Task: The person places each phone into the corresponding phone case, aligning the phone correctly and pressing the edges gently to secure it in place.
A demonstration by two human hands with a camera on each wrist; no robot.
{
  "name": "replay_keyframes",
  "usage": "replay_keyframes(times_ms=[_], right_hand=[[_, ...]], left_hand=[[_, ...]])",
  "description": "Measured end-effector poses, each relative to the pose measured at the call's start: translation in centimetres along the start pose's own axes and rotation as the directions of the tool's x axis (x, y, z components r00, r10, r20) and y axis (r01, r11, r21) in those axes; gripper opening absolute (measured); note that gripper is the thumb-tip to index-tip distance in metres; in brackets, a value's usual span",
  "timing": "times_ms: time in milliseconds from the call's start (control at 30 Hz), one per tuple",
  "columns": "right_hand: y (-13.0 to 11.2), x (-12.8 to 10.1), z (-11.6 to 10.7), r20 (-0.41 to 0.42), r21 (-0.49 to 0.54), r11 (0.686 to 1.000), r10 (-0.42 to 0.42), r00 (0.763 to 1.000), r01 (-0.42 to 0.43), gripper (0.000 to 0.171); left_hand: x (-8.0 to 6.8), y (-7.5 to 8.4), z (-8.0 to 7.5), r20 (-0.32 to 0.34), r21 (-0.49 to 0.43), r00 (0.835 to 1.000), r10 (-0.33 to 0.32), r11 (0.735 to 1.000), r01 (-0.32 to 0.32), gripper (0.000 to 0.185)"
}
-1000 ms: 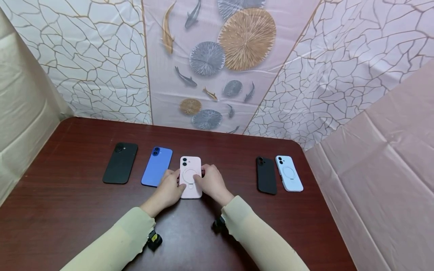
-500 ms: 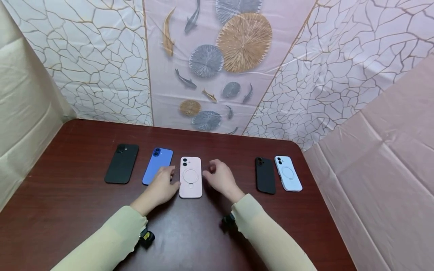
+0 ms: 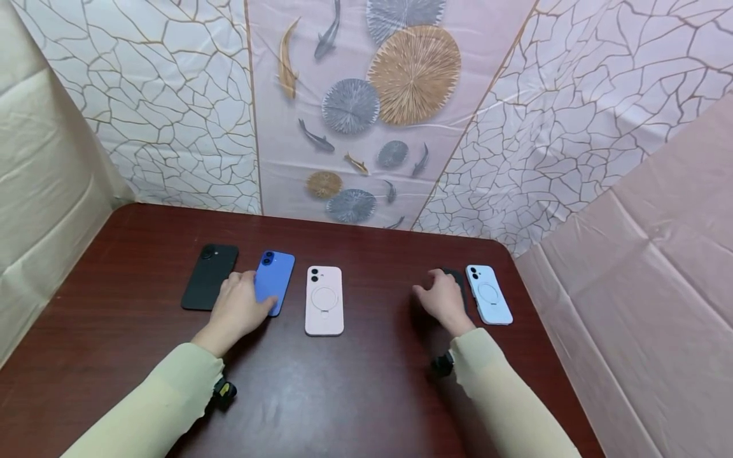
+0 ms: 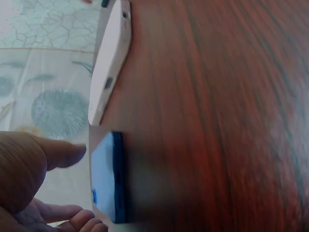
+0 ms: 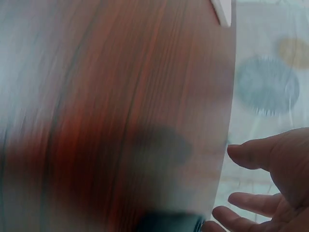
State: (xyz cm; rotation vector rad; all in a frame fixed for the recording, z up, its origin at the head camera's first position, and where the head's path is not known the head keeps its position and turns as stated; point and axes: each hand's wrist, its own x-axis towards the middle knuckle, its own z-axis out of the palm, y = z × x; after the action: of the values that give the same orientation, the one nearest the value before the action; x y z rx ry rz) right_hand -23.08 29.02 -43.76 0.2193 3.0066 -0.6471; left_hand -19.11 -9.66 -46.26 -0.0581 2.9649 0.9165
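My left hand [image 3: 236, 308] hovers over the left side of the blue phone [image 3: 276, 275], thumb spread away from the fingers. In the left wrist view, the thumb of this hand [image 4: 24, 169] is apart from the blue phone [image 4: 104, 166], and the fingers sit close by its far end. Toward the right, my right hand [image 3: 443, 299] is above a black phone case [image 3: 457, 277], covering most of it. The right wrist view has this hand [image 5: 285, 179] with parted thumb and fingers, near the case's dark edge [image 5: 169, 223].
A pink phone [image 3: 324, 321] with a ring on its back lies mid-table. A black phone [image 3: 209, 280] lies at far left, partly behind my left hand. The light blue phone case [image 3: 489, 299] is at far right. Patterned cloth [image 3: 189, 108] hangs behind the table [image 3: 366, 394].
Both hands have let go of the pink phone, which stays on the table. The left hand has moved left to the blue phone, the right hand right to the black phone case.
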Motion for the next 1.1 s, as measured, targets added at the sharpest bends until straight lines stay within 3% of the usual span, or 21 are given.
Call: replay_keyframes(times_ms=[233, 667, 900, 1100], right_hand=[[3.0, 0.7, -1.2, 0.002, -0.047, 0.995, 0.090, 0.996, -0.089, 0.064], [4.8, 1.6, -1.8, 0.095, -0.086, 0.976, 0.207, 0.974, -0.199, 0.086], [5.2, 1.9, -2.1, 0.141, -0.150, 0.969, 0.216, 0.966, -0.195, 0.088], [5.4, 1.7, -2.1, 0.160, -0.134, 0.971, 0.216, 0.963, -0.196, 0.088]], left_hand=[[0.4, -0.8, 0.2, 0.069, 0.051, 0.998, 0.005, 0.999, -0.008, 0.088], [1.0, -0.1, 0.8, 0.059, 0.146, 0.997, -0.040, 0.989, 0.031, 0.090], [1.4, 0.2, 0.7, 0.072, 0.155, 0.994, -0.078, 0.986, 0.066, 0.092], [1.6, 0.4, 0.7, 0.100, 0.135, 0.990, -0.096, 0.987, 0.082, 0.097]])
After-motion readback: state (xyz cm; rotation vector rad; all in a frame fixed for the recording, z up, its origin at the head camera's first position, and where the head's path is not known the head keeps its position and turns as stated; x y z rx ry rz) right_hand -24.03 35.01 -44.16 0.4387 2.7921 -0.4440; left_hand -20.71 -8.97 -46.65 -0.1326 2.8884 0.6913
